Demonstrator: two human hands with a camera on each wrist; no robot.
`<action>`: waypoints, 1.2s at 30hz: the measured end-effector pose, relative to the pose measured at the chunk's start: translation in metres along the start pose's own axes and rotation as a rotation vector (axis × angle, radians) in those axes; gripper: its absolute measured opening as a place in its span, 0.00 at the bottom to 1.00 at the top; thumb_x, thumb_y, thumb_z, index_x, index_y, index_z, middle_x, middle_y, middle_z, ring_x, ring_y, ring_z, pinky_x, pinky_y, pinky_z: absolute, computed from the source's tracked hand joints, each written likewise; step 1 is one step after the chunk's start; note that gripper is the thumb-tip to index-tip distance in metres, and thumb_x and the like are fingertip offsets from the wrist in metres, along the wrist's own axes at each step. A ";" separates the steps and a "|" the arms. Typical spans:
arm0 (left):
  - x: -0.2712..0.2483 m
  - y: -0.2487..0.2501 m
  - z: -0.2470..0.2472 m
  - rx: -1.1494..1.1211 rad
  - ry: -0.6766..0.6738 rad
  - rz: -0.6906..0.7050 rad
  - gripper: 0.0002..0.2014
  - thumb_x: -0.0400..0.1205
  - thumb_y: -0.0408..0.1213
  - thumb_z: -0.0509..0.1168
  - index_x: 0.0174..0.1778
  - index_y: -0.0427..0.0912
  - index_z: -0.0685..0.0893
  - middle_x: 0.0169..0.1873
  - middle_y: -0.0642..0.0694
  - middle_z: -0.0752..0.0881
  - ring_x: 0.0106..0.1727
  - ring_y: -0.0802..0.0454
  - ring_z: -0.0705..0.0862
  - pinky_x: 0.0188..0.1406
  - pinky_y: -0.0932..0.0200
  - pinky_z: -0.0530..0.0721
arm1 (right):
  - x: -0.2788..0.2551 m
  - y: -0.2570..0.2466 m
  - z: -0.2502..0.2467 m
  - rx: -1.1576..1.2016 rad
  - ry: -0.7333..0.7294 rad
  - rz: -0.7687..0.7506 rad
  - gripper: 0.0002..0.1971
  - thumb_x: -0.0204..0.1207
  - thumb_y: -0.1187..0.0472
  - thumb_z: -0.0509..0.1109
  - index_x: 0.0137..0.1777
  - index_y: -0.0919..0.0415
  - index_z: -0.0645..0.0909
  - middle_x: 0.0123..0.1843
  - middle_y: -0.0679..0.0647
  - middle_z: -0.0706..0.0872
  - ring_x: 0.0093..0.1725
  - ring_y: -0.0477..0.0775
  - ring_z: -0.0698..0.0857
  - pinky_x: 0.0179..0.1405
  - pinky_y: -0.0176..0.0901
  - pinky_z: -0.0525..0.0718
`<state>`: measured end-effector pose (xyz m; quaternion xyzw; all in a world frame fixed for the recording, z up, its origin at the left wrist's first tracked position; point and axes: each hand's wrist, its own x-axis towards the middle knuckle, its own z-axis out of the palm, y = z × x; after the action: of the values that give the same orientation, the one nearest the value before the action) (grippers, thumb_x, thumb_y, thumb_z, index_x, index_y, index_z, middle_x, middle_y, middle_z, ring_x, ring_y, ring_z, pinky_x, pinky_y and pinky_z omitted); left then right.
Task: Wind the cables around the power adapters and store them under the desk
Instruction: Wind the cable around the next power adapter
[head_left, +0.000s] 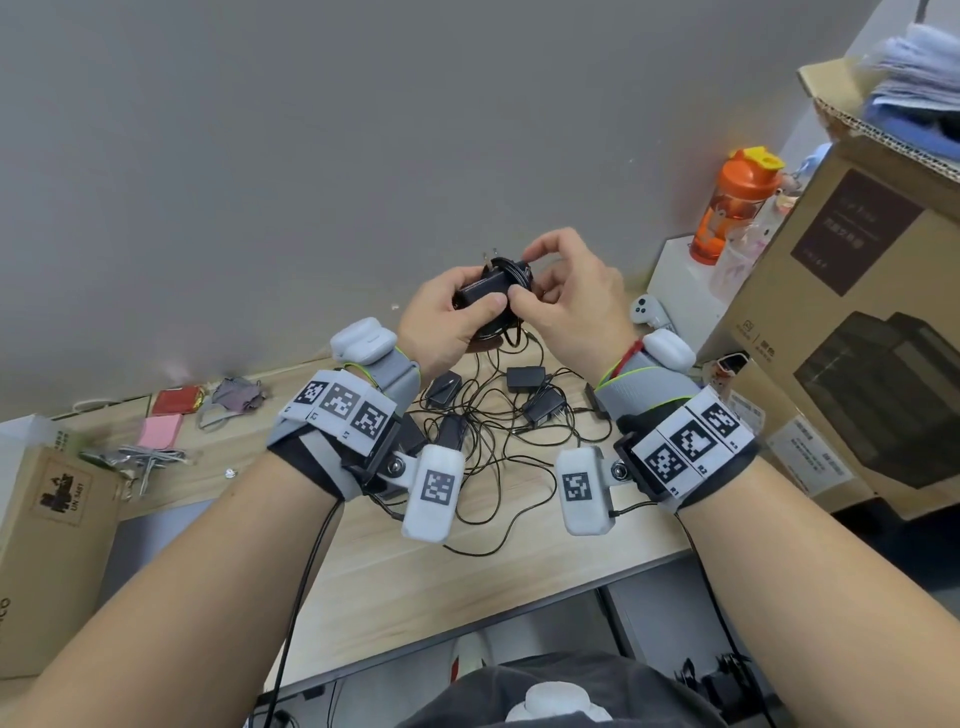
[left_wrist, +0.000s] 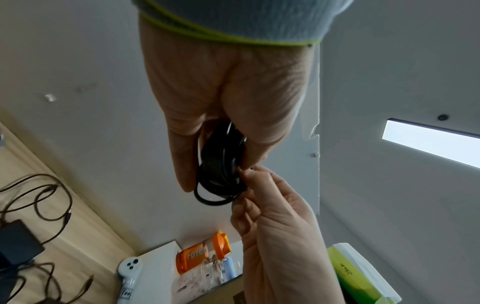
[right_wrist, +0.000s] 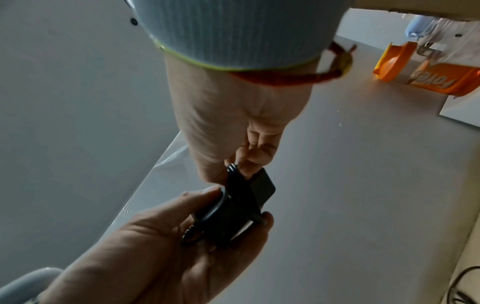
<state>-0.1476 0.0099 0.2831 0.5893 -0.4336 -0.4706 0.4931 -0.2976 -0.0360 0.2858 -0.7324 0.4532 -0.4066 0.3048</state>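
Observation:
My left hand (head_left: 457, 317) grips a black power adapter (head_left: 491, 283) held up above the desk, its plug prongs pointing up. Its black cable (head_left: 514, 275) is coiled around the body. My right hand (head_left: 561, 291) pinches that cable at the coil with thumb and fingertips. In the left wrist view the coiled cable (left_wrist: 221, 174) sits between my left thumb and fingers, the right hand (left_wrist: 262, 185) touching it. In the right wrist view the adapter (right_wrist: 241, 207) lies in my left hand (right_wrist: 182, 236). Several more adapters (head_left: 525, 376) lie on the desk in a tangle of cables (head_left: 493, 447).
A wooden desk (head_left: 467, 566) stands against a grey wall. Large cardboard boxes (head_left: 857, 322) fill the right side, with an orange bottle (head_left: 732, 208) on a white box. A white controller (head_left: 647, 310) lies near them. A cardboard box (head_left: 47, 545), pink notes and a mask lie at left.

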 end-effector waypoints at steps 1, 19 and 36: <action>-0.001 -0.003 0.003 -0.011 -0.007 -0.019 0.17 0.86 0.30 0.64 0.71 0.34 0.77 0.56 0.36 0.83 0.54 0.44 0.87 0.51 0.45 0.91 | -0.001 0.003 0.000 -0.023 -0.012 0.000 0.12 0.70 0.58 0.75 0.53 0.53 0.80 0.32 0.53 0.87 0.31 0.47 0.81 0.37 0.36 0.78; 0.001 -0.101 0.104 -0.024 -0.116 -0.438 0.17 0.85 0.48 0.65 0.56 0.37 0.87 0.51 0.36 0.89 0.52 0.42 0.88 0.41 0.53 0.89 | -0.090 0.135 -0.053 0.084 -0.191 0.321 0.16 0.80 0.69 0.70 0.63 0.53 0.86 0.38 0.54 0.86 0.31 0.36 0.83 0.39 0.27 0.82; -0.027 -0.206 0.211 0.208 -0.529 -0.549 0.12 0.76 0.38 0.77 0.53 0.41 0.88 0.47 0.40 0.89 0.46 0.48 0.89 0.46 0.50 0.91 | -0.210 0.258 -0.093 0.190 -0.066 0.612 0.07 0.80 0.68 0.68 0.49 0.57 0.73 0.35 0.49 0.85 0.29 0.36 0.84 0.39 0.30 0.80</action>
<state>-0.3500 0.0281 0.0682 0.5885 -0.4174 -0.6741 0.1580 -0.5405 0.0446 0.0536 -0.5432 0.6022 -0.3127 0.4945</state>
